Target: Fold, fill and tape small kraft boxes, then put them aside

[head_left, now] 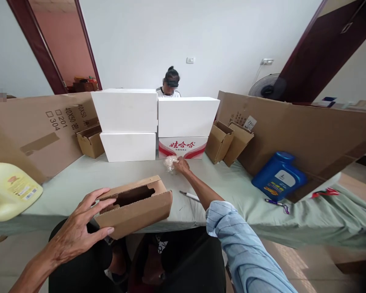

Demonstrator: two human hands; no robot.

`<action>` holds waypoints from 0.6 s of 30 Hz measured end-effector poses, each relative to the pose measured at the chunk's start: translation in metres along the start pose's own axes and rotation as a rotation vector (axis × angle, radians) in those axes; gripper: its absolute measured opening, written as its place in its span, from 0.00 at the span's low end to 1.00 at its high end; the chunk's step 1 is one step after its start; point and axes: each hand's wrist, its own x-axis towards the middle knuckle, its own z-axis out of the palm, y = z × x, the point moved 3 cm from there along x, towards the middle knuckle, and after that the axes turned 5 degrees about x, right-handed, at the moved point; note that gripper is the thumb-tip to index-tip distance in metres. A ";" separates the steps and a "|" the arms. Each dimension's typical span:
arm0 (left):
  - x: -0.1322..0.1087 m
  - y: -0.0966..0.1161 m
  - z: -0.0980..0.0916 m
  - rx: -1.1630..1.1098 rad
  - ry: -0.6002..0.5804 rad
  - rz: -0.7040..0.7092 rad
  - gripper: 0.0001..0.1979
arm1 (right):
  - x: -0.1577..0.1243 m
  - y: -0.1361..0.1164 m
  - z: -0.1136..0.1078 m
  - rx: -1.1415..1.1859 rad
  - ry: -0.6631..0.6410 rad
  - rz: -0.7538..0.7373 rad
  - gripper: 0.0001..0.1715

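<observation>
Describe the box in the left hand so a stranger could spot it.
Find the pale green tablecloth and, on its far side, the stacked white boxes. Come toward the near edge, where the left hand holds a narrow brown cardboard box with an open top. Other small brown boxes stand farther back; only this one is in a hand.

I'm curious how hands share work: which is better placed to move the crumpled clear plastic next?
Probably the right hand: it is right at the crumpled clear plastic, while the left hand holds the open cardboard box.
</observation>
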 end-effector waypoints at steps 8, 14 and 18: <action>0.014 -0.008 -0.009 0.061 -0.124 0.007 0.33 | -0.004 -0.024 0.007 0.175 -0.077 -0.111 0.18; 0.044 -0.003 -0.025 0.092 -0.341 0.021 0.41 | -0.089 -0.084 -0.049 0.385 -0.075 -0.603 0.16; 0.065 0.005 -0.032 0.083 -0.455 0.045 0.30 | -0.175 -0.121 -0.081 0.312 -0.320 -1.155 0.20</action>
